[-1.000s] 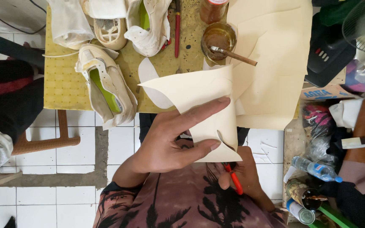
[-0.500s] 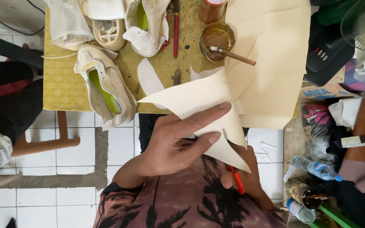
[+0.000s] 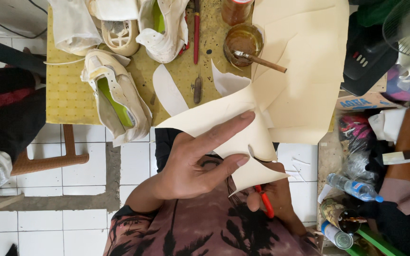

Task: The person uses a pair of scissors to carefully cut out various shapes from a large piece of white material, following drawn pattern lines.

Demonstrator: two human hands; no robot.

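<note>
We hold the cream sheet (image 3: 224, 124) in the left hand (image 3: 193, 168). The fingers (image 3: 224, 130) of this hand are spread: the forefinger lies stretched along the top face of the sheet, and a second finger, lower down, presses its tip against the sheet just beside a short cut in the edge. The remaining fingers are folded under the palm, and we cannot tell whether they touch the sheet.

The right hand (image 3: 274, 201) sits beneath the lower corner of the sheet, mostly hidden by it. Its fingers are curled around the red handles of the scissors (image 3: 264, 201). The blades are covered by the sheet, so we cannot tell whether they are apart or together.

The sheet rises from the left fingers up toward the yellow mat (image 3: 72, 85), where its upper edge overlaps the mat's near border. Past the forefinger tip, to the right, lies a larger stack of cream sheets (image 3: 304, 71). Beyond the fingertips, on the mat, lie a white insole piece (image 3: 169, 90), a small white offcut (image 3: 226, 81) and a small dark knife (image 3: 197, 90). Farther up stands a glue tin (image 3: 243, 40) with a brush (image 3: 262, 60) resting across its rim. To the left of the fingers, a white shoe (image 3: 117, 102) with a green lining lies at the mat's edge; more white shoes (image 3: 162, 28) lie above it.
</note>
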